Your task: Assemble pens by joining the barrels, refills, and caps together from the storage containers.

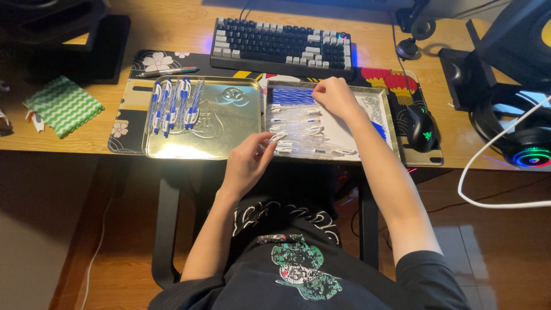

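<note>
Two shiny metal trays lie side by side on the desk. The left tray (pixel 229 123) holds several assembled blue and white pens (pixel 172 103) in a row at its left side. The right tray (pixel 390 123) holds clear pen barrels (pixel 298 120), blue refills (pixel 293 95) and small parts. My left hand (pixel 249 161) pinches a clear pen part (pixel 278 138) at the near edge between the trays. My right hand (pixel 336 97) reaches into the right tray, with its fingertips on the parts near the blue refills.
A dark keyboard (pixel 281 43) sits behind the trays on a patterned desk mat (pixel 396 77). A black mouse (pixel 423 129) lies to the right, with headphones (pixel 528 149) and a white cable (pixel 493 149) beyond. A green zigzag cloth (pixel 63 104) lies at the left.
</note>
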